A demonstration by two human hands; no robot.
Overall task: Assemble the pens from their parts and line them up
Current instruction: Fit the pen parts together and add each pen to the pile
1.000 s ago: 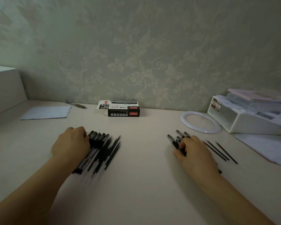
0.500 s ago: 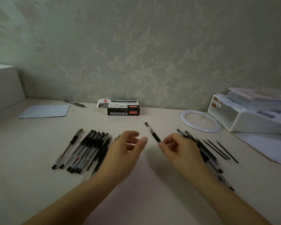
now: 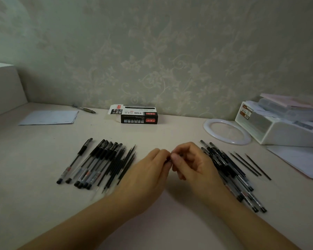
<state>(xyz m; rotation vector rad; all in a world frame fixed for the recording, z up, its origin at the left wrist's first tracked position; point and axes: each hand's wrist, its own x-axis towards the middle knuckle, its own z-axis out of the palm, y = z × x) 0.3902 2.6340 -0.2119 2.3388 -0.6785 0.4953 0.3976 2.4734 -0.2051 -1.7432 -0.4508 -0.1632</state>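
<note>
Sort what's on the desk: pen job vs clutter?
Job: pens on the left; pens on the right; loose refills; pen part held by left hand and right hand.
Clutter: pen box; paper sheet; white ring; storage box.

A wall (image 3: 170,51) papered in pale grey-green with a faint leaf and scroll pattern filled the upper half of the frame. Below it a cream tabletop (image 3: 34,195) spread across the whole lower half, meeting the wall along a line that ran from the left edge to the right. At the far left a plain white block (image 3: 2,87) rose from the tabletop against the wall, its flat top catching a little more light. The light was dim and even, with soft shadows and no lamp or window in sight
</note>
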